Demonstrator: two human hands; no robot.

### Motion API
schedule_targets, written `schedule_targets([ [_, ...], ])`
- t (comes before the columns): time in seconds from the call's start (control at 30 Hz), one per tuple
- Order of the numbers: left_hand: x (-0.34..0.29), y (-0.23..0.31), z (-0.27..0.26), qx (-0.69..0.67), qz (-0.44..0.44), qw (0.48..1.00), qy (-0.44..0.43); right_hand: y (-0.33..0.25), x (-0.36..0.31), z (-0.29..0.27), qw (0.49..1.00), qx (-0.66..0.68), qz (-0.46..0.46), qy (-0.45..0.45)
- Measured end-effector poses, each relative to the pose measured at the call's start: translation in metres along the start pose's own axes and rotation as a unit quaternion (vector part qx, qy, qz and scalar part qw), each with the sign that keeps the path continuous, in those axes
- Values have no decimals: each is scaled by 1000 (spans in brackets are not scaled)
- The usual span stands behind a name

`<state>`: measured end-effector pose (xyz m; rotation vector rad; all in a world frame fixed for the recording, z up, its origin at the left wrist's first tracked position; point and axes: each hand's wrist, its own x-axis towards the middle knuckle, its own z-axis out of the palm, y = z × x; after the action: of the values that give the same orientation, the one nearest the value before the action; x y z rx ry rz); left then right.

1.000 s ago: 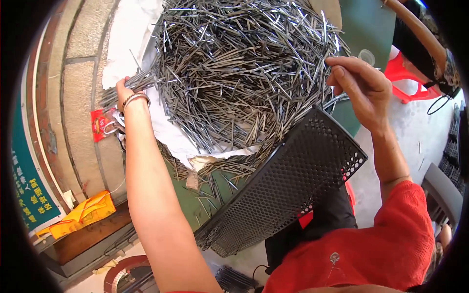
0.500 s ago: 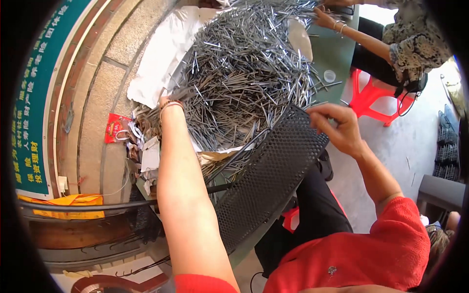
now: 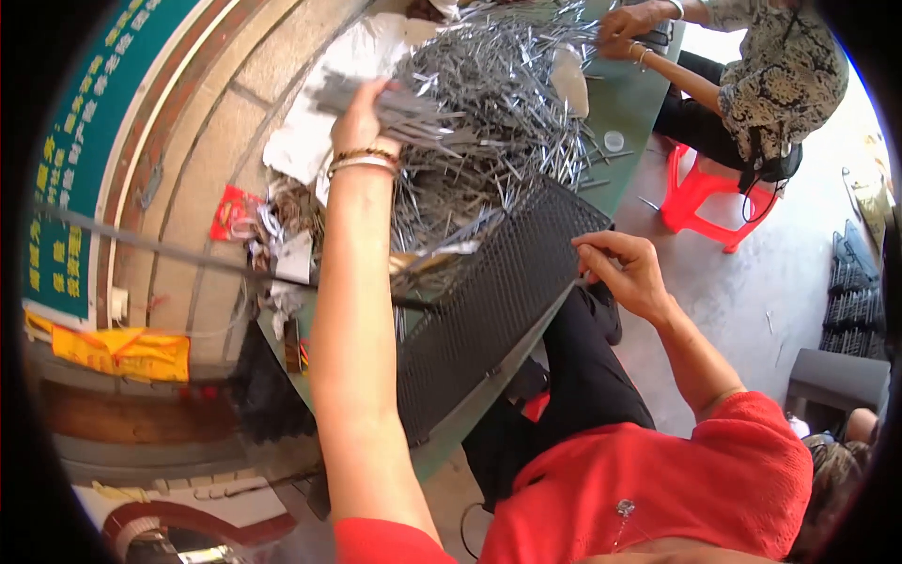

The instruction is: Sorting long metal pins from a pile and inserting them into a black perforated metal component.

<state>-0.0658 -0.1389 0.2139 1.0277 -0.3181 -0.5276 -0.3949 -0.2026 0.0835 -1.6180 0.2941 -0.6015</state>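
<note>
The bundle of thin, straight grey strips with a metallic sheen (image 3: 423, 120) is raised over the left part of the large loose heap of like grey strips (image 3: 512, 99), which serves as landmark below. The bundle is blurred, so its strips cannot be counted.

Step in hand, by judgement: lifting and handling a gathered batch of strips. The next move appears to call for a firm, level grip, since long ends project on both sides and single strips could slip out.

The person's bare left hand (image 3: 357, 122) has its fingers closed around the bundle's middle; some fingers are hidden behind it. The person's bare right hand (image 3: 625, 273), below and right of the heap, is narrow, with thumb and forefinger drawn close together at the edge of the long black perforated panel (image 3: 498, 268). Whether it pinches that edge or anything else cannot be told.

The panel lies slanted along the heap's lower right side. Left of the heap are a crumpled white sheet (image 3: 299, 150) and, farther out, a small red packet (image 3: 230, 211). Right of it are a small translucent round container (image 3: 614, 141) and a red plastic stool (image 3: 680, 211). At its upper right, a co-worker's hands (image 3: 628, 26) are near the strips.
</note>
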Motion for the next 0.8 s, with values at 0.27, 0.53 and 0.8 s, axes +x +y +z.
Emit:
schedule_targets([
  [0.27, -231, 43, 17, -51, -150, 973, -169, -9, -57, 39, 998, 36, 37, -43],
  [0.53, -316, 110, -105, -8, -19, 1000, 24, -26, -114, 79, 992, 16, 75, -99],
  [0.8, -257, 118, -301, 61, 240, 934, 256, -26, -124, 119, 971, -58, 142, -185],
])
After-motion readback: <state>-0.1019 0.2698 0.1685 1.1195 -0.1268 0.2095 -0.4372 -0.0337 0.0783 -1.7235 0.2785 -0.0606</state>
